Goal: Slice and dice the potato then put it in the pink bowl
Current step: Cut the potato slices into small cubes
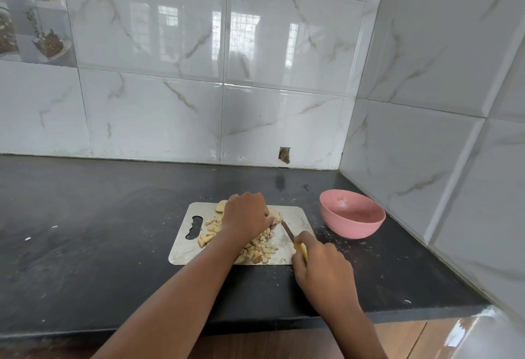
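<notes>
Here, left hand holding potato, right hand gripping knife

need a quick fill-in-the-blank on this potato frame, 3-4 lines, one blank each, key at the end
1. The right hand grips a knife with a ____ handle.
2. The diced potato lies on the cutting board, not yet in the ____ bowl.
3. The left hand holds down a potato piece at the board's ____ edge.
4. The bowl stands on the counter to the ____ of the board.

Missing words: yellow; pink; far; right
</notes>
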The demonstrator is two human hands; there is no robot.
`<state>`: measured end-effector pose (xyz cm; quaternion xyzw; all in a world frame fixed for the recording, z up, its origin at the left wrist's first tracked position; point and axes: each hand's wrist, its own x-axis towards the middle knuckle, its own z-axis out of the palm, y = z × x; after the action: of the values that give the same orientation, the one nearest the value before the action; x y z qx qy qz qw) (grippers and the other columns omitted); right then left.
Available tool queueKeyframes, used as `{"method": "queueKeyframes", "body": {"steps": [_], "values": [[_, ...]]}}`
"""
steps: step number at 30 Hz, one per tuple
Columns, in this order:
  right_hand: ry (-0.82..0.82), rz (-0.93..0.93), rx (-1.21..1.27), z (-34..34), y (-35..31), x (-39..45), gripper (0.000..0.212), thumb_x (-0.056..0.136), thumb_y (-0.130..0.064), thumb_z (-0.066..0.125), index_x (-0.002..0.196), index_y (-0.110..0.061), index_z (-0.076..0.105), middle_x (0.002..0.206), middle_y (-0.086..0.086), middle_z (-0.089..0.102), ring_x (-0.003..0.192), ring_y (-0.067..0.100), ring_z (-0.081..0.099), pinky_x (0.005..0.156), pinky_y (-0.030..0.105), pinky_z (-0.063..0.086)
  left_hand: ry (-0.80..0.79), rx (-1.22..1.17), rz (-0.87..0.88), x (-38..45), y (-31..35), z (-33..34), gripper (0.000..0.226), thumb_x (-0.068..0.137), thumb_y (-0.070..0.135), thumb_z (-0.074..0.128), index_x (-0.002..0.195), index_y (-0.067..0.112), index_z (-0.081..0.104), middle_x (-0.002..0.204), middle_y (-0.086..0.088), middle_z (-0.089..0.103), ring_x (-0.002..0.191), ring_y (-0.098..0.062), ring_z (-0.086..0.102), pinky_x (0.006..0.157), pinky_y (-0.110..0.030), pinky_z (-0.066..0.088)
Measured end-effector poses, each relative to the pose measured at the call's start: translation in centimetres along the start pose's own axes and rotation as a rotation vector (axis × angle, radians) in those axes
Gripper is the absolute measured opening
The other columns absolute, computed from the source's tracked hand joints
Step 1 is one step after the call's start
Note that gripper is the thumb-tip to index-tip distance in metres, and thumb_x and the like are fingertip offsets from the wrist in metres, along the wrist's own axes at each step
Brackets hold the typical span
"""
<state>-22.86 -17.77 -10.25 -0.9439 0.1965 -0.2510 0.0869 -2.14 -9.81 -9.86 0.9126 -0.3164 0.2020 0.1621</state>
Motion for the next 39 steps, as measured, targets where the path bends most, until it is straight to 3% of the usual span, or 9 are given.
{"method": "queueKeyframes", "body": {"steps": [5, 9, 18, 23, 29, 36, 39], "values": [[0.081, 0.039, 0.072, 0.3, -0.1, 1.3, 0.034, 0.105, -0.035, 0.043, 0.138, -0.038, 0.051, 0.095, -0.003, 0.069, 0.081, 0.015, 0.062, 0.073, 0.037, 0.055, -0.024, -0.026, -0.008, 0.1, 0.0, 0.0, 0.034, 0.086, 0.059, 0.074, 0.078, 0.027, 0.081, 0.077, 0.010, 0.076, 0.072, -0.013, 0.065, 0.076, -0.031, 0.044], [0.035, 0.004, 0.084, 1.0, -0.9, 3.1, 0.028, 0.104, -0.032, 0.042, 0.129, -0.035, 0.055, 0.096, 0.001, 0.068, 0.082, 0.023, 0.062, 0.070, 0.040, 0.051, -0.049, -0.048, -0.016, 0.2, -0.2, 0.2, 0.033, 0.083, 0.060, 0.070, 0.074, 0.029, 0.079, 0.070, 0.012, 0.070, 0.070, -0.010, 0.063, 0.084, -0.034, 0.051], [-0.018, -0.024, -0.040, 2.2, -1.5, 5.1, 0.025, 0.105, -0.031, 0.038, 0.125, -0.030, 0.052, 0.097, 0.005, 0.067, 0.087, 0.028, 0.066, 0.068, 0.039, 0.048, -0.042, -0.061, 0.006, 0.5, -0.5, 1.0, 0.041, 0.085, 0.060, 0.070, 0.065, 0.025, 0.071, 0.062, 0.011, 0.066, 0.066, -0.011, 0.060, 0.084, -0.036, 0.047], [-0.064, -0.051, -0.124, 2.4, -1.8, 5.7, 0.031, 0.104, -0.025, 0.038, 0.132, -0.025, 0.050, 0.105, 0.006, 0.068, 0.094, 0.030, 0.067, 0.065, 0.037, 0.038, -0.031, -0.041, 0.012, 0.5, -0.5, 1.1, 0.035, 0.085, 0.059, 0.068, 0.076, 0.027, 0.078, 0.074, 0.012, 0.072, 0.073, -0.011, 0.062, 0.083, -0.036, 0.043], [-0.086, -0.047, -0.138, 1.9, -2.4, 4.9, 0.032, 0.104, -0.024, 0.040, 0.135, -0.024, 0.048, 0.103, 0.005, 0.067, 0.090, 0.027, 0.067, 0.064, 0.036, 0.038, -0.020, -0.019, -0.018, 0.3, -0.1, 0.8, 0.035, 0.085, 0.060, 0.067, 0.077, 0.027, 0.079, 0.081, 0.012, 0.076, 0.079, -0.013, 0.066, 0.086, -0.037, 0.042], [-0.094, -0.053, -0.136, 0.9, -1.8, 1.9, 0.034, 0.105, -0.031, 0.037, 0.138, -0.028, 0.046, 0.100, 0.002, 0.066, 0.090, 0.025, 0.067, 0.066, 0.037, 0.043, -0.032, 0.030, -0.036, -0.2, 0.3, 0.3, 0.037, 0.087, 0.052, 0.061, 0.065, 0.023, 0.069, 0.063, 0.008, 0.064, 0.065, -0.013, 0.056, 0.078, -0.037, 0.035], [-0.085, -0.024, -0.134, 0.4, -1.6, 1.2, 0.034, 0.105, -0.032, 0.036, 0.138, -0.030, 0.044, 0.102, 0.002, 0.066, 0.092, 0.026, 0.066, 0.067, 0.037, 0.040, -0.028, 0.020, -0.040, -0.5, 0.3, 0.1, 0.032, 0.089, 0.050, 0.063, 0.071, 0.025, 0.071, 0.068, 0.009, 0.067, 0.069, -0.012, 0.061, 0.083, -0.037, 0.039]]}}
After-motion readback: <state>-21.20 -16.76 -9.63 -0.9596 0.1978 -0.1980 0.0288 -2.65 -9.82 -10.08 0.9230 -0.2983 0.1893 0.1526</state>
